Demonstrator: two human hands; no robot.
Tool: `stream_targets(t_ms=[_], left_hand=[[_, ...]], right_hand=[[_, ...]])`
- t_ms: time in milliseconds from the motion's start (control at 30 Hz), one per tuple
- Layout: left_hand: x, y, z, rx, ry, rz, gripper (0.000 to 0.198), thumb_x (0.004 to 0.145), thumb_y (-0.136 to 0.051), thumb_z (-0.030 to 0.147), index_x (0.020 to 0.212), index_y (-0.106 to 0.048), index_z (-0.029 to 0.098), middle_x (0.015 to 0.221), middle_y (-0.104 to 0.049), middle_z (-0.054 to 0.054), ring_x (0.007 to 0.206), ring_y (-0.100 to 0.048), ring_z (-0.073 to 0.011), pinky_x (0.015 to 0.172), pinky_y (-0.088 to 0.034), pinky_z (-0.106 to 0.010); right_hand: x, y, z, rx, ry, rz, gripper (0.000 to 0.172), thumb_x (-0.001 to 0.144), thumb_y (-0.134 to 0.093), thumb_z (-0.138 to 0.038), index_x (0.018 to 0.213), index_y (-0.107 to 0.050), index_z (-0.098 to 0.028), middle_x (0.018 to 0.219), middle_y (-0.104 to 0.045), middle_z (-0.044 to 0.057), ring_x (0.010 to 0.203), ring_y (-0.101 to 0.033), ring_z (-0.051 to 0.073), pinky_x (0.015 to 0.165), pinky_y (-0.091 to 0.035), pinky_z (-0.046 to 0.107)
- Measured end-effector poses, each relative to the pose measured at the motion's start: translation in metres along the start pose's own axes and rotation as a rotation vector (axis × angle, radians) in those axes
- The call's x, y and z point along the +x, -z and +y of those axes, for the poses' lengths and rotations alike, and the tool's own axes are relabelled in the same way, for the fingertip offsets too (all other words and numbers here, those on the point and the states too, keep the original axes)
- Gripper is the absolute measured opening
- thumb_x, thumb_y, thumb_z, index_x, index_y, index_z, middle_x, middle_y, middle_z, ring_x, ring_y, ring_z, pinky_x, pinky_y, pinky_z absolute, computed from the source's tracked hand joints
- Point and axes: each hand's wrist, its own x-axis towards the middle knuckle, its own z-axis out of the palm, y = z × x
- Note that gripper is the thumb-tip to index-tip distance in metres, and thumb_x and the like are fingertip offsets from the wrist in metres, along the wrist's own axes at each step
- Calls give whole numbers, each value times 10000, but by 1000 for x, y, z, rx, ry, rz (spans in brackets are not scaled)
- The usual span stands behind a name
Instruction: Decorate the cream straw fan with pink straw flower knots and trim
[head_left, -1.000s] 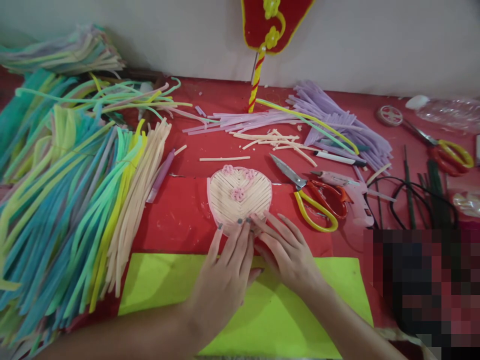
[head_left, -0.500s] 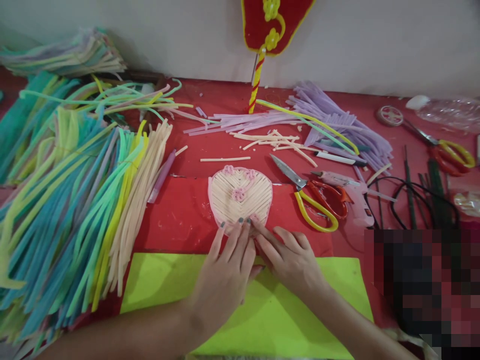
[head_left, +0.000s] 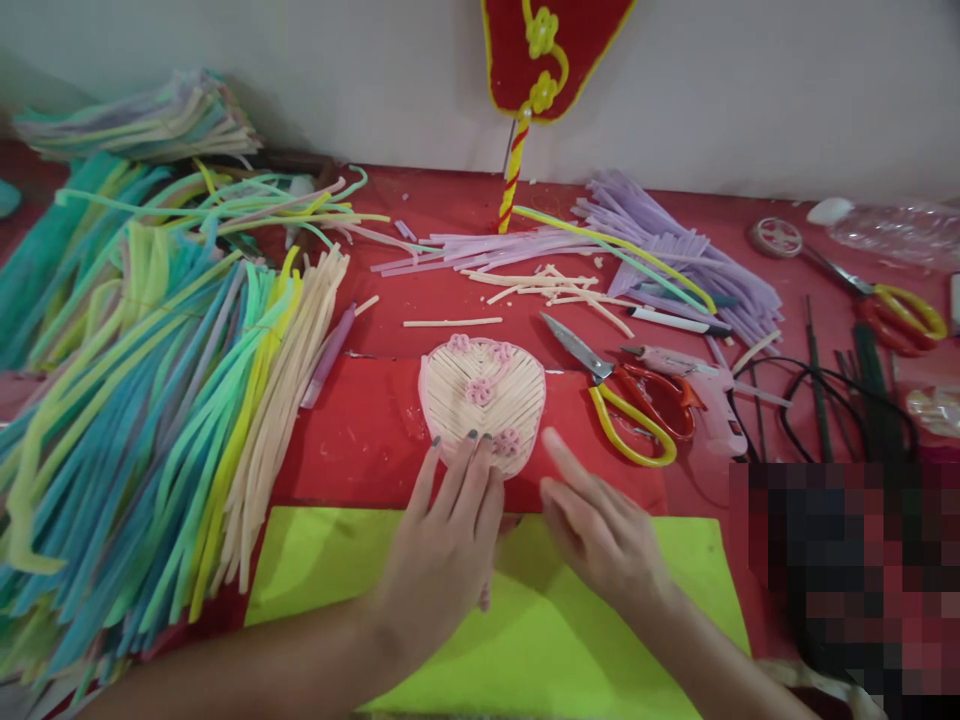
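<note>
A small fan (head_left: pixel 450 390) of cream pipe cleaners in a V pattern has a pink edge and several pink looped flowers. My left hand (head_left: pixel 450 530) holds it from the near side, fingers stretched over its lower left part. A short pink end, seemingly its handle, shows below that palm. One pink flower (head_left: pixel 508 442) sits uncovered near the fan's lower right edge. Just right of the fan my right hand (head_left: pixel 600 525) is off it, index finger extended, the other fingers partly curled, with nothing visible in it.
Scissors (head_left: pixel 600 370) and a pink glue gun (head_left: pixel 709 385) lie to the right. Colourful pipe cleaners (head_left: pixel 150 400) cover the left side; purple ones (head_left: pixel 660 230) lie behind. A green sheet (head_left: pixel 600 640) is under my forearms. A red fan (head_left: pixel 555 60) stands at the wall.
My right hand has drawn back from the fan to the right, its index finger lifting away. The lower flower, hidden under the fingers before, now shows. My left hand stays on the fan.
</note>
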Motion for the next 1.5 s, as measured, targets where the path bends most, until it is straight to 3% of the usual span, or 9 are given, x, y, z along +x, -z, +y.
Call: stream_targets(t_ms=[100,300,433,633,1167,1500], left_hand=[[1,0,-2,12,3,12,349,903,-408,225,1157,-585,64,1250,-590,-133,1192,-513,-274,1028,-356,-446],[3,-4,-3,24,44,-12,414,926,-399,282,1280,-513,98,1303,-549,-132,1210,-497,-273,1013,-379,-438],[3,-6,-2,23,53,-35,433,929,-398,323,1282,-516,102,1317,-534,-137,1218,-487,-278,1022,-373,-438],[4,-7,-2,14,60,-40,423,925,-410,312,1275,-523,103,1293,-550,-139,1212,-489,-276,1040,-351,-441],[10,-5,-7,29,-8,-57,404,935,-391,291,1241,-544,76,1305,-541,-139,1216,-484,-276,1005,-391,-434],[11,-8,-14,50,10,-62,417,936,-382,277,1297,-500,106,1266,-562,-144,1169,-522,-284,981,-424,-421]], right_hand=[[0,7,-1,5,-146,129,373,827,-556,-104,1187,-517,-190,1235,-577,150,743,-624,138,659,-510,257],[-1,-3,-6,-69,-192,-46,396,890,-482,-193,1286,-500,-190,886,-578,80,714,-580,149,589,-486,248],[-1,-12,-7,-93,-157,-158,382,909,-461,-231,1285,-508,-177,870,-573,80,741,-562,173,600,-482,277],[0,-13,-7,-105,-144,-192,404,919,-451,-225,1321,-471,-187,847,-573,70,736,-546,169,613,-473,279],[0,-16,-6,-132,-135,-174,311,909,-475,-213,1193,-591,-162,839,-567,73,721,-521,158,601,-439,264],[0,-16,-5,-138,-118,-185,345,916,-470,-218,1245,-548,-148,835,-568,71,726,-519,159,611,-430,269]])
